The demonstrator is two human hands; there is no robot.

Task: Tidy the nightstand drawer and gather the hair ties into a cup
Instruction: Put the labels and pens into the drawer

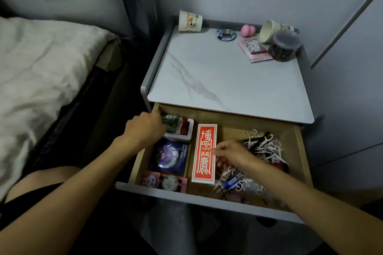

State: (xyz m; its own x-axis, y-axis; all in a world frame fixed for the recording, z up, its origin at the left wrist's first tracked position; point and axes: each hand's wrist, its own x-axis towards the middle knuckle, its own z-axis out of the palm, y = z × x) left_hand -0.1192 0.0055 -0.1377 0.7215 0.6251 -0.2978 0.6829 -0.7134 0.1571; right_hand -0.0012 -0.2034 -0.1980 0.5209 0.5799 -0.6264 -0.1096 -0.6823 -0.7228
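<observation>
Early stage: the drawer's (207, 198) right pile (263, 147) lies tangled, and the tipped cup (268, 31) on the tabletop (228, 80) looks empty. The left grip (145, 128) grasps a green packet (171, 123); the right grip's (232, 151) hold cannot be told.

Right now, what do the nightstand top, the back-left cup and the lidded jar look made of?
Nightstand top: stone or marble-look laminate, smooth, grey veining. Back-left cup: probably paper, matte printed wall. Lidded jar: clear glossy plastic, seemingly; dark contents show through.

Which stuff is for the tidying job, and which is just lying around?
For the job: open drawer, hair ties, paper cup, red box.
Just lying about: pink sponge, tissue pack, lidded jar, bed.
</observation>
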